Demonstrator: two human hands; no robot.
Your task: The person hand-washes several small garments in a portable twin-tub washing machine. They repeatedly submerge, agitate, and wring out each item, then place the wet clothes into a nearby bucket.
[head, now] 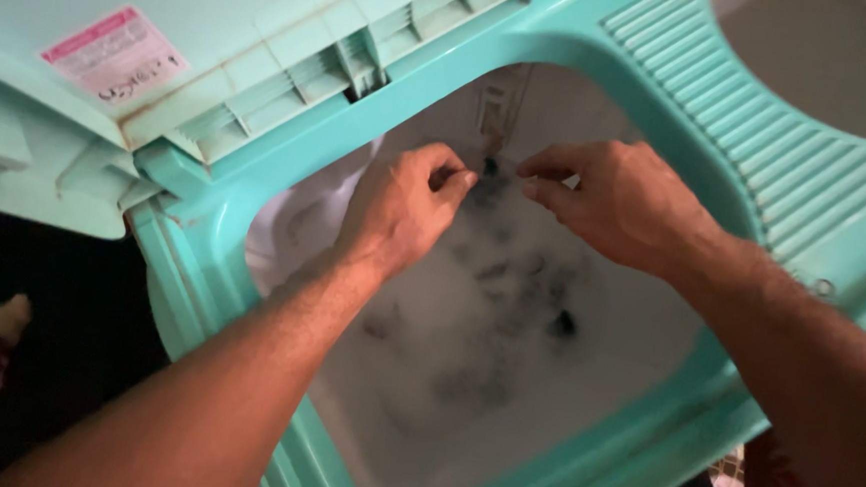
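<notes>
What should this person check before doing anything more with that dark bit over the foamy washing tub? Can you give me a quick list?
1. Lid swung up and off the opening: ok.
2. Both hands over the tub, with the left hand and right hand meeting at a small dark item: ok.
3. Firm hold on the dark item: cannot tell, since the fingertips hide most of it.
4. What lies under the foam: cannot tell; only a few dark patches show through.
5. Tub rim free of loose things near the arms: ok.
6. Whether the water is still or turning: cannot tell from one picture.
</notes>
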